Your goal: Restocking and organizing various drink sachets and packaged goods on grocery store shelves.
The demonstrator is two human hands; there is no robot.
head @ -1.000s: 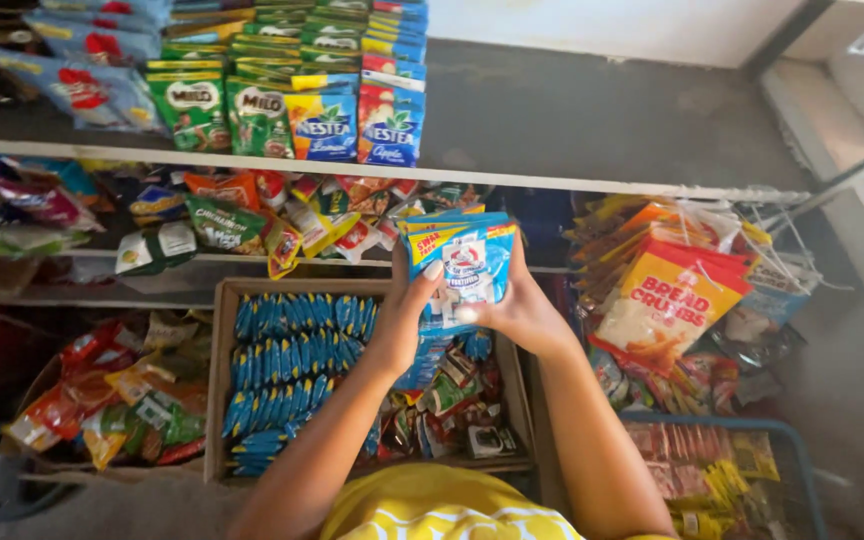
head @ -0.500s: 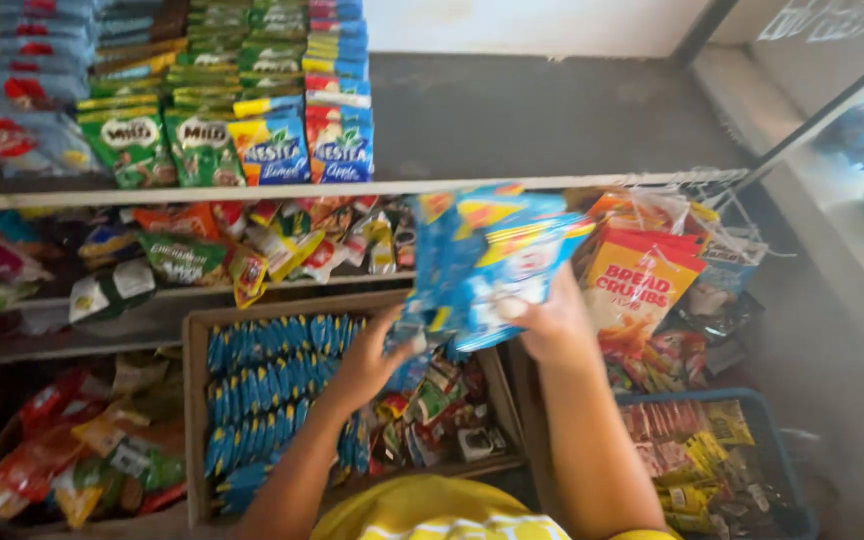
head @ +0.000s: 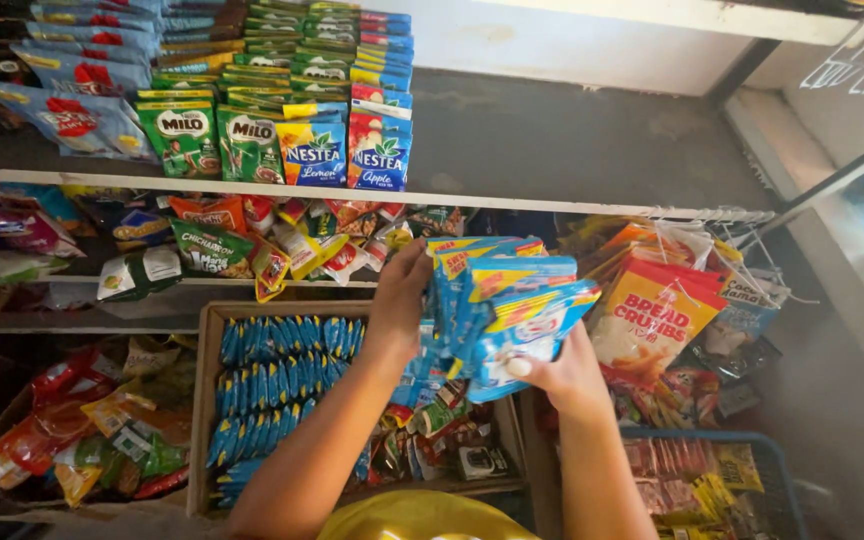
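At the far left, red and orange snack bags (head: pixel 82 430) are lying heaped in a low bin. Above them, mixed packets (head: pixel 212 245) are hanging along the middle shelf, and on the top shelf (head: pixel 572 140) green sachets (head: pixel 187 135) are standing in rows beside yellow and red-and-blue drink sachets (head: pixel 352 150).

Next comes a cardboard box (head: pixel 204 400) on the lower level, holding blue wrappers (head: pixel 272 380) packed in tight rows.

Over the box's right part, the left hand (head: pixel 400 300) is reaching up, its fingers pressed together and curled round the left edge of a bunch of blue packets (head: pixel 502 300). The bunch is being held in the air, in front of the middle shelf and above the box, fanned out and tilted to the right. The right hand (head: pixel 562 375) is gripping the bunch from below on the right, its thumb lying across the front of the lowest packet and its other fingers hidden behind. Both forearms are rising from the bottom edge, above a yellow garment (head: pixel 422 518).

To the right of the bunch, a yellow-and-red crumb bag (head: pixel 652 320) is hanging among other bags on a wire rack (head: pixel 722 215). Below it, a blue basket (head: pixel 777 470) is holding more packets at the lower right.
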